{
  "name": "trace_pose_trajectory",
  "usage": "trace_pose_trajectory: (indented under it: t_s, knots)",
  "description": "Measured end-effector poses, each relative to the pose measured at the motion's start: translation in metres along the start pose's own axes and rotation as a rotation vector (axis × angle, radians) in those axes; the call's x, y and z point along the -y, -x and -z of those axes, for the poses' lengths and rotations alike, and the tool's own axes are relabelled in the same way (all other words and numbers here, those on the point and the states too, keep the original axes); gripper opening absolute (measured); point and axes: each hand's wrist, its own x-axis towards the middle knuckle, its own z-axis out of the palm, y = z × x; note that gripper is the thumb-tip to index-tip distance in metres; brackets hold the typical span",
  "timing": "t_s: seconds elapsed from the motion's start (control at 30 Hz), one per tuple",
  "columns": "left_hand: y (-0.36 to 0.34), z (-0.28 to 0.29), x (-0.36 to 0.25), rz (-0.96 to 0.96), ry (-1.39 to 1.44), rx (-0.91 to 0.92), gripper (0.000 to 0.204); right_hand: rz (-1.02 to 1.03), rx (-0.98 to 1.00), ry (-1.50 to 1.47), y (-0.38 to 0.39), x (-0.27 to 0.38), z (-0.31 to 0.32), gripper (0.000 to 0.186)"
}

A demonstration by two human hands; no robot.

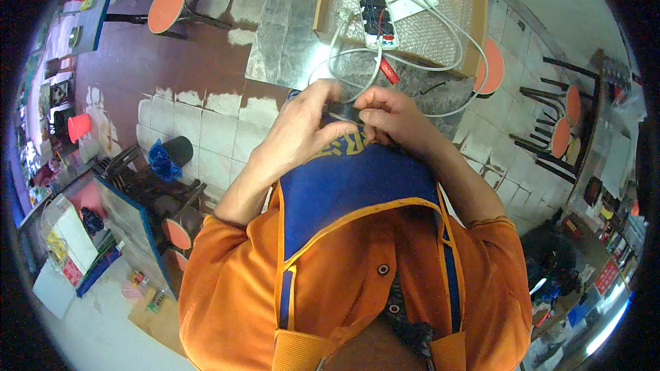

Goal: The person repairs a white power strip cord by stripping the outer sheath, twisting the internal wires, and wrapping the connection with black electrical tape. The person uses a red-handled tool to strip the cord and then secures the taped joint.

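The person wears an orange shirt (227,288) with short sleeves and small dark round buttons (383,270) down the front. Over it hangs a blue apron (350,185) with orange edging and yellow letters, which are partly hidden. Both forearms are bare.

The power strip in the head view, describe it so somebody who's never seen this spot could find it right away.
Look beyond the person's hands to the open cardboard box lined with bubble wrap. The power strip lies flat inside it, a white bar with dark sockets and white cables looping from it. Unlike the small red piece outside the box, it is long and white.
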Motion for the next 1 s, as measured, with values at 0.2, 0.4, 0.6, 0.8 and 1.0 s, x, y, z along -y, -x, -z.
trace_pose_trajectory:
  t_s: [0.2,0.4,0.6,0.8,1.0]
  knots:
    - [0.0,-0.005,0.008,-0.068,-0.006,0.073,0.03,-0.019,0.031,0.046,-0.003,-0.009,0.0,0.018]
    - [-0.001,-0.009,0.017,-0.127,-0.055,-0.114,0.027,0.106,-0.092,-0.018,-0.006,-0.013,-0.011,0.016]
    - [-0.003,0.001,0.016,-0.156,-0.055,-0.178,0.03,0.098,-0.079,-0.008,-0.015,0.011,-0.01,0.017]
    - [-0.009,0.008,0.007,-0.18,-0.106,-0.262,0.031,0.201,-0.066,0.115,-0.021,0.032,-0.009,0.016]
    - [-0.01,0.013,0.007,-0.215,-0.257,-0.339,0.031,0.262,-0.231,0.03,-0.021,0.03,-0.021,0.019]
